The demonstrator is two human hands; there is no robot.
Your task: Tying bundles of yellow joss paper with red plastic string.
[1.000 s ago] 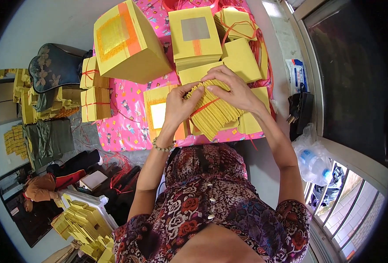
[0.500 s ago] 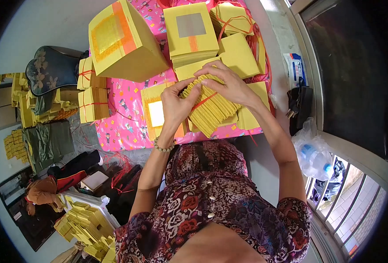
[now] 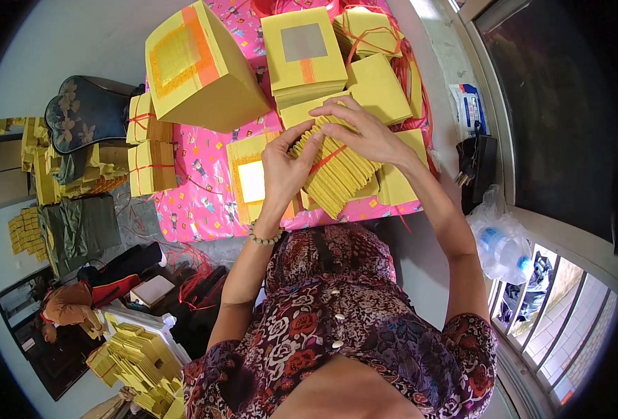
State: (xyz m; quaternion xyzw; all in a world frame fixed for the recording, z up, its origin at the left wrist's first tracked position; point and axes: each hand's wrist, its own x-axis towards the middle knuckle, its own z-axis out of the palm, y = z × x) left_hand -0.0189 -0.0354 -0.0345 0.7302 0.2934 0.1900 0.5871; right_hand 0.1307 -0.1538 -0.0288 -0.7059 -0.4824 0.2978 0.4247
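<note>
A bundle of folded yellow paper (image 3: 338, 183), its many edges fanned side by side, rests tilted near the table's front edge. Across its middle runs a red strap (image 3: 327, 159). My left hand (image 3: 286, 160) grips the bundle's left upper side, thumb on top. From the right, my right hand (image 3: 370, 137) curls over the far end, its fingers close to the left hand's fingertips. Under and around the bundle lie flat stacks of yellow paper (image 3: 402, 183). Left of my left hand is a stack with an orange and silver patch (image 3: 251, 180).
The table wears a pink patterned cover (image 3: 200, 199). At the back stand a tall yellow paper stack (image 3: 211, 98) and a smaller one (image 3: 307, 70). Strapped bundles (image 3: 151, 167) sit at the left edge. Red straps (image 3: 420, 84) trail along the right edge. A plastic bag (image 3: 494, 241) hangs by the window.
My view has shifted slightly. Both hands keep their places on the yellow paper bundle, with no clear movement of the fingers.
</note>
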